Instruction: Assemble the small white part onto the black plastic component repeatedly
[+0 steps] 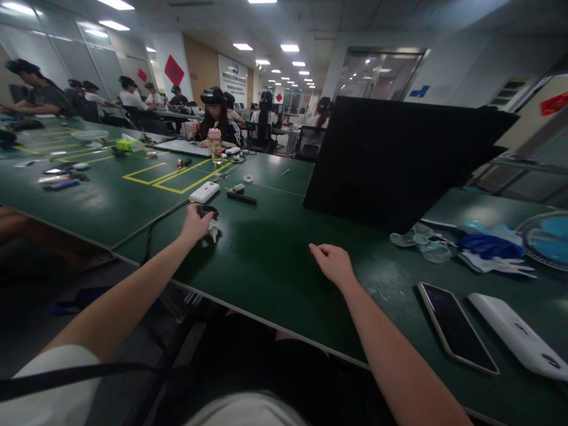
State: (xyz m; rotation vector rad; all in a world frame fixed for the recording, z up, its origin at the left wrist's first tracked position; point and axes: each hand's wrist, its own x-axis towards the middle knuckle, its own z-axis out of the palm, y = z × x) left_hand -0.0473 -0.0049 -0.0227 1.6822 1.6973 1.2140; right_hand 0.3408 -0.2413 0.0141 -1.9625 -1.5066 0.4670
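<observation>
My left hand (195, 226) is closed on a small black object (207, 210) over the green tabletop; its kind is too dark to make out. A crumpled white piece (213, 229) lies just under and beside the fingertips, looking like tissue. My right hand (333, 263) rests at the middle of the table, fingers curled in, with nothing visible in them. Beyond the left hand are a white power bank (205, 192) with a black cable and a dark narrow bar (242, 197).
A large black panel (381, 160) stands at the back right. To the right lie blue and white gloves (492, 245), a phone (457, 325), a second white power bank (517, 334) and a round wire-rimmed item (548, 236). A pink-lidded bottle (215, 145) stands near a seated person opposite.
</observation>
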